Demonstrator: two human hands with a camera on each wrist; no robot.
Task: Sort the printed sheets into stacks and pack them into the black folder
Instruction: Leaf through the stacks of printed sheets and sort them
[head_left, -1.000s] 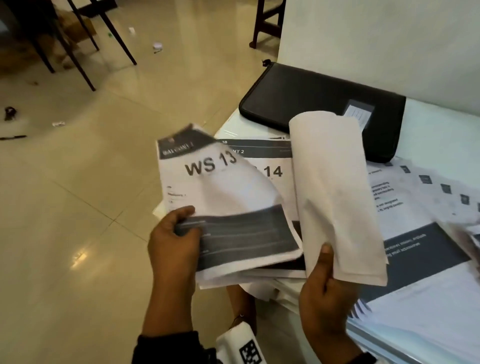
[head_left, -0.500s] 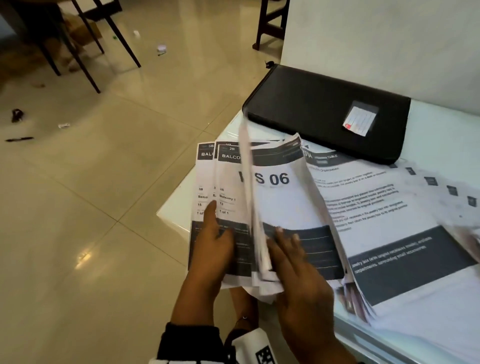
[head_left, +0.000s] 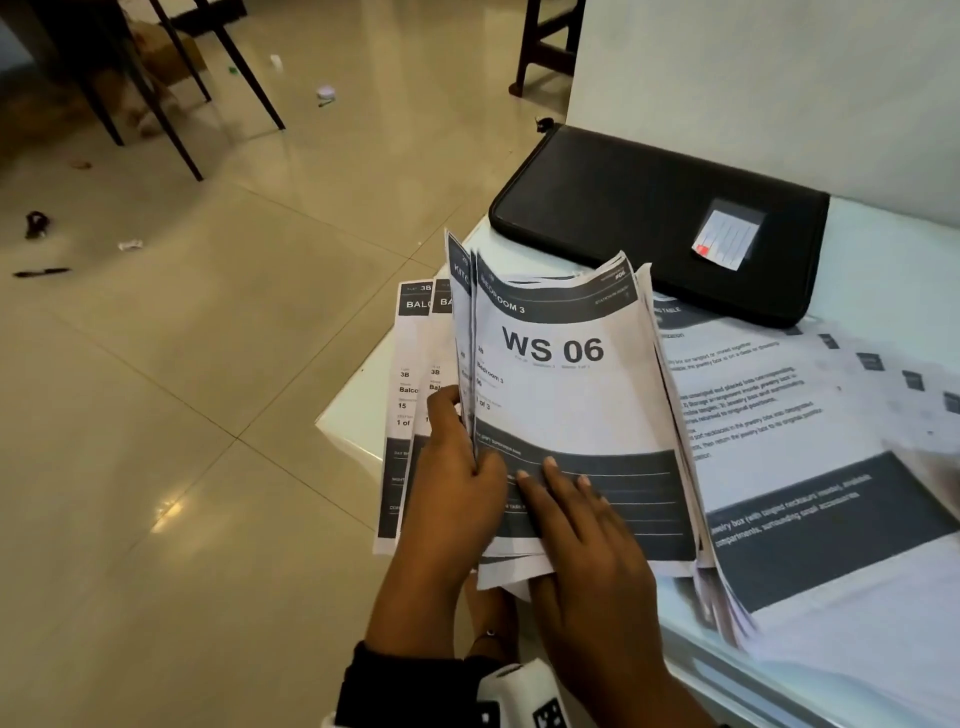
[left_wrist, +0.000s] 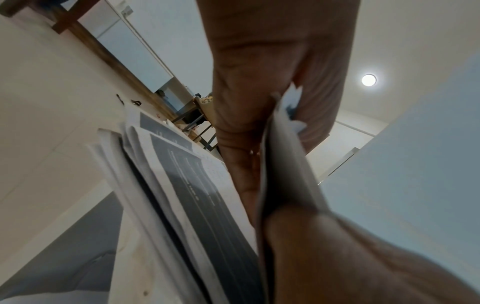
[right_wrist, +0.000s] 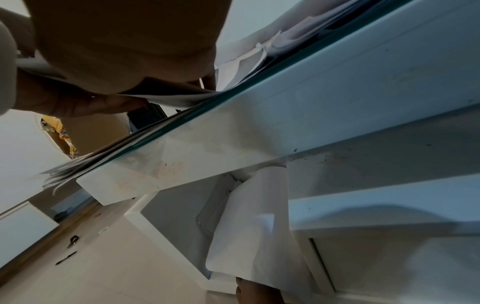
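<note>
The black folder (head_left: 649, 218) lies closed at the back of the white table (head_left: 358, 410). In front of it I hold a bundle of printed sheets; its top page reads WS 06 (head_left: 561, 374). My left hand (head_left: 467, 452) pinches a few sheets (head_left: 464, 332) stood on edge at the bundle's left side; the left wrist view shows these sheets (left_wrist: 285, 164) between thumb and fingers. My right hand (head_left: 550, 478) lies with straight fingers on the WS 06 page's dark band, its thumb (right_wrist: 103, 102) under the bundle. Two Balcony sheets (head_left: 410, 395) lie flat at the left.
A big spread stack of printed pages (head_left: 805, 467) covers the table to the right, reaching the front edge. The table's front edge (right_wrist: 285, 123) has sheets hanging over it. Chair legs (head_left: 171, 93) and scraps stand on the tiled floor to the left.
The curled sheet my right hand held up a second ago is down. The WS 13 page is gone from view; WS 06 now tops the bundle. My right hand flattened onto it.
</note>
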